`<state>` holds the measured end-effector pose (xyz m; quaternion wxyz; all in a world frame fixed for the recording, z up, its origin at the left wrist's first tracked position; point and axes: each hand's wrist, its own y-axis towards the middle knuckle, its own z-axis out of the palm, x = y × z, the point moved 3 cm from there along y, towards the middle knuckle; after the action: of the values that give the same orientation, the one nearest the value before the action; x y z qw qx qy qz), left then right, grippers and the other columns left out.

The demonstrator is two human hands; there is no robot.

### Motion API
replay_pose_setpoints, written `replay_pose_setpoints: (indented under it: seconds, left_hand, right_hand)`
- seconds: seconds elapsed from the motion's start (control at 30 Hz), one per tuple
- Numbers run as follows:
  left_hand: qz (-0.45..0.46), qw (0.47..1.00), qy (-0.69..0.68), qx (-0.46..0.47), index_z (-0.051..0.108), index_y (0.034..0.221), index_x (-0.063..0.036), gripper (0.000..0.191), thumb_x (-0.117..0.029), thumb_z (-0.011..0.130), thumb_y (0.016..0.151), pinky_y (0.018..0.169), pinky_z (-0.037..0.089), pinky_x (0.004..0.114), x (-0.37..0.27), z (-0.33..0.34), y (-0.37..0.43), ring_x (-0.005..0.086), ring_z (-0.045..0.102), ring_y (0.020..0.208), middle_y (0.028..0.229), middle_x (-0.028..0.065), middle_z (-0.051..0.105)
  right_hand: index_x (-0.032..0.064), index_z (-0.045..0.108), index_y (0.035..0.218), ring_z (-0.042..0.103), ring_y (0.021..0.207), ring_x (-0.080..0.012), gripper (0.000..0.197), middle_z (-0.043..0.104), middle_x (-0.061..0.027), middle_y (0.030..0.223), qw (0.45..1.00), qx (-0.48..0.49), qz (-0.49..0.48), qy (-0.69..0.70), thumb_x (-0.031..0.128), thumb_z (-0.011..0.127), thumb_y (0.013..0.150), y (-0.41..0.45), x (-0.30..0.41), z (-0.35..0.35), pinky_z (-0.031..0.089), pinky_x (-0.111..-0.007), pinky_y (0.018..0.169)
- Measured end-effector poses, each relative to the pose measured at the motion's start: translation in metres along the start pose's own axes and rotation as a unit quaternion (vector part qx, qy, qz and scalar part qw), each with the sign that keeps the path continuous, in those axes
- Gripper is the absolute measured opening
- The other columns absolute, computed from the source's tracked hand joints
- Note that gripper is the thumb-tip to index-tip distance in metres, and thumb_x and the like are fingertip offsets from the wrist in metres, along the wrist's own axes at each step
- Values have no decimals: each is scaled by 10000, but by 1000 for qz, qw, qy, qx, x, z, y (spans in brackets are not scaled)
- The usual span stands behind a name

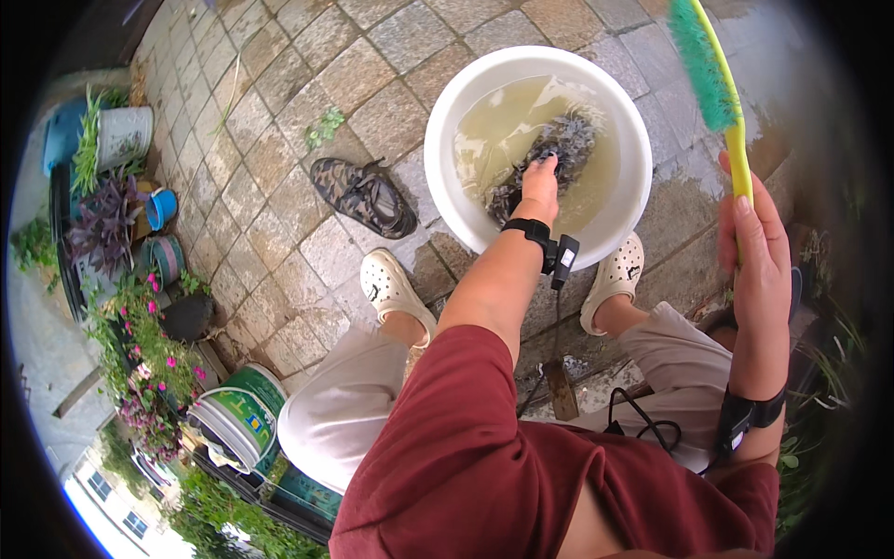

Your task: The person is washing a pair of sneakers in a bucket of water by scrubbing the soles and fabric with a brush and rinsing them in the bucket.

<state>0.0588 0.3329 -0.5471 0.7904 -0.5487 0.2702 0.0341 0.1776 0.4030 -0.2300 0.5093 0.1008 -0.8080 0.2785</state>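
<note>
My left hand reaches into a white plastic basin of cloudy, yellowish water. It grips a dark, mottled wet shoe that lies partly under the surface; the fingers are mostly hidden. To the right of the basin, my right hand is raised and closed around the yellow-green handle of a scrubbing brush. The brush's green bristles face left, apart from the basin. A camouflage lace-up shoe rests on the paving, left of the basin.
My feet in cream clogs flank the basin's near side on stone paving. Potted plants, a small blue pot and a green-and-white bucket line the left. A black cable hangs by my lap.
</note>
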Motion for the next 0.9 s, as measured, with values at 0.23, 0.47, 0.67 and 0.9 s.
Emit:
replay_pose_setpoints:
  seconds: [0.23, 0.47, 0.67, 0.9]
  left_hand:
    - [-57, 921, -366, 124, 466, 1122, -60, 483, -357, 580, 759, 842, 411, 388, -10, 35, -64, 230, 532, 946, 1059, 108, 544]
    - [-33, 861, -397, 315, 483, 1099, -88, 414, -346, 556, 783, 839, 409, 362, -31, 32, -112, 206, 527, 955, 1048, 62, 560]
    - [35, 901, -367, 230, 511, 1039, -37, 329, -252, 558, 795, 824, 389, 286, -10, 14, -110, 165, 519, 925, 1016, 45, 561]
    - [2, 978, -178, 104, 427, 1030, -2, 399, -256, 587, 767, 802, 366, 335, 32, -20, -148, 205, 467, 926, 1010, 108, 496]
  right_hand:
    - [39, 439, 1174, 348, 562, -17, 373, 452, 37, 740, 999, -16, -38, 21, 263, 397, 880, 2, -12, -8, 266, -157, 473]
    - [40, 439, 1175, 361, 584, -23, 380, 468, 26, 769, 998, 8, -54, -16, 274, 401, 877, -10, 0, 5, 287, -164, 496]
    - [63, 412, 1204, 305, 551, -26, 379, 385, 40, 719, 999, 7, -26, 20, 268, 370, 888, -5, -18, 8, 259, -156, 476]
    - [167, 293, 1300, 302, 566, -19, 410, 351, 51, 692, 976, 209, -69, -5, 219, 345, 897, -35, -35, 95, 261, -145, 468]
